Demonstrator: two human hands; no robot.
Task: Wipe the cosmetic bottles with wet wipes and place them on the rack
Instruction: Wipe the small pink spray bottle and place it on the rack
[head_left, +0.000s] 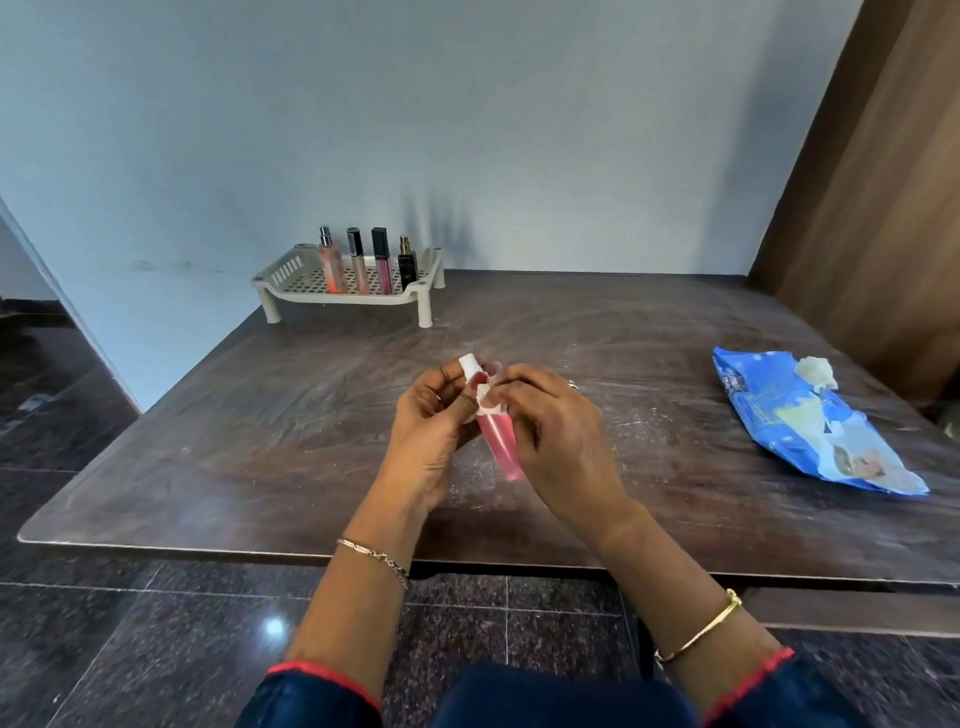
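1. Pink bottle (503, 447): clear tube of pink liquid with a white cap (469, 363). It is held in the air above the middle of the tabletop (249, 447), tilted, with the cap end up and away and the base toward the person.
2. Left hand (428, 421): grip grasping the pink bottle at its upper end, fingers and thumb curled round it just below the white cap.
3. Right hand (563, 434): grip pinching a small white wet wipe (491, 402) against the bottle's upper body, just beside the left thumb. The hand hides the bottle's right side. Ring (573, 384) on one finger.
4. Rack (291, 270): beige perforated plastic on short legs, at the tabletop's far edge by the wall, well apart from the hands.
5. Upright in a row on the rack, left to right: peach spray bottle (331, 267), slim tube (358, 265) with a dark cap, pink tube (382, 265) with a tall black cap, dark perfume bottle (407, 265) with a gold top.
6. Wipes pack (800, 441): blue, crumpled, lying flat on the tabletop's right side, well apart from the hands. A white wipe tuft (816, 371) sticks out at its far end.
7. Tabletop: dark brown, with pale streaks and smears.
8. Wrists: chain bracelet (375, 558) on the left, gold bangle (702, 629) on the right. Dark blue sleeves with red trim at the bottom edge.
9. Around: pale blue wall behind, brown wooden panel at right, dark polished tile floor.
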